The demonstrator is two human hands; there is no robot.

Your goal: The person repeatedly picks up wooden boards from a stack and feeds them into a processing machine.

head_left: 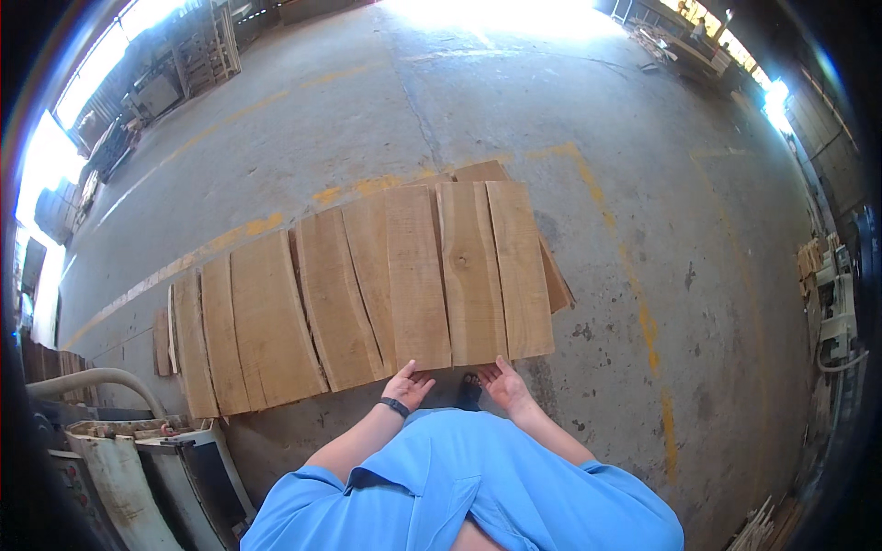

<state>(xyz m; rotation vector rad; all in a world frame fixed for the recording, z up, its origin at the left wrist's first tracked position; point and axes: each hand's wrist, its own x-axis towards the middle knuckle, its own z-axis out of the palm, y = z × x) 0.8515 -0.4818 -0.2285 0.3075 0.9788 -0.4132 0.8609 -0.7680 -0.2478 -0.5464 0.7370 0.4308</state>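
Observation:
A row of rough-sawn wooden boards (266,317) lies side by side in front of me, with gaps and wavy edges between some of them. At the near end of one board (419,285), the fingertips of my left hand (409,387) touch the wood; the palm is turned up and the fingers are apart. My right hand (503,384) has its stretched fingers against the near end of the neighbouring board (472,275), also palm up. The rightmost board (522,275) lies beside it. More wood (556,280) sticks out from underneath on the right.
The concrete floor (634,184) carries worn yellow lines (648,331). At lower left stands a machine (129,487) with a thick hose (101,376). Stacked wood (207,55) is at the far left, and a lumber pile (684,50) at the far right. White equipment (836,303) stands at the right edge.

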